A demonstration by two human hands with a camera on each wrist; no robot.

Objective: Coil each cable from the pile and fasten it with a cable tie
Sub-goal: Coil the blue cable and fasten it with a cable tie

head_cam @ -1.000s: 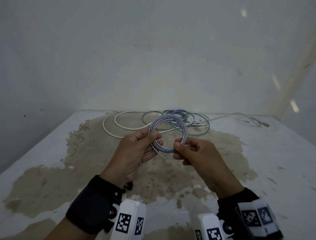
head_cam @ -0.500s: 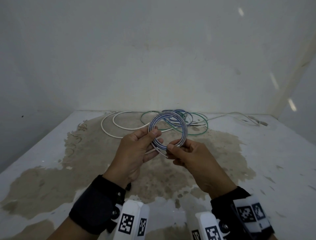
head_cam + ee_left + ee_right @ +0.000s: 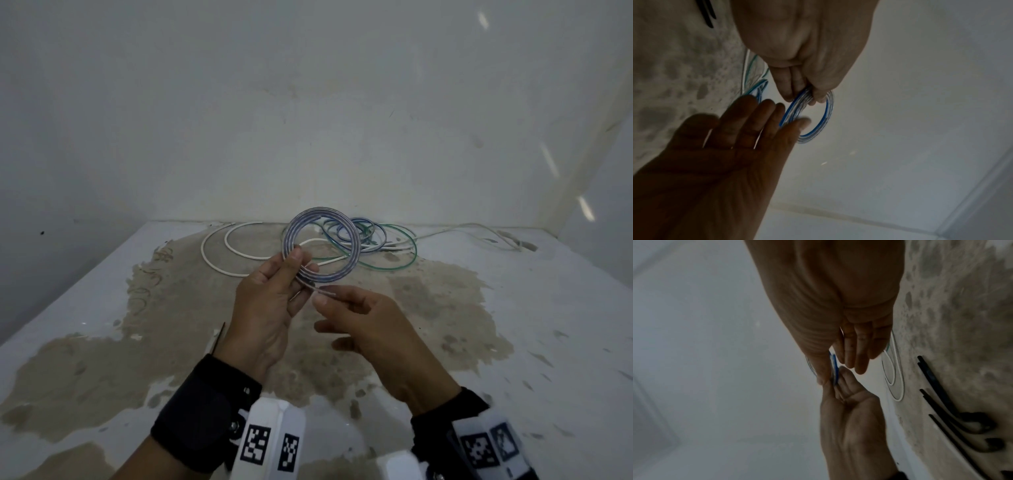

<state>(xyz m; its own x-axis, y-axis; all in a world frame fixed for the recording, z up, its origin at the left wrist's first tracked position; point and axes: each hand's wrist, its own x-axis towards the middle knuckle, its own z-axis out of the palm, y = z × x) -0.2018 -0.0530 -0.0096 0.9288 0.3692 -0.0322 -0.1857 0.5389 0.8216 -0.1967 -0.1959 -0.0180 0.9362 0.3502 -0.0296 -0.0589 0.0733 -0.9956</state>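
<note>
Two hands meet at one blue-and-white coil (image 3: 321,249): the left hand (image 3: 270,301) pinches its lower-left rim, and the right hand (image 3: 370,329), just below that pinch, nips the loose tail end (image 3: 323,292). Best tuck the tail flat before reaching for a cable tie (image 3: 937,386).

right hand (image 3: 373,329) off the coiled cable's (image 3: 322,246) lower edge, fingers spread, seemingly pinching its loose end (image 3: 325,292)
</note>
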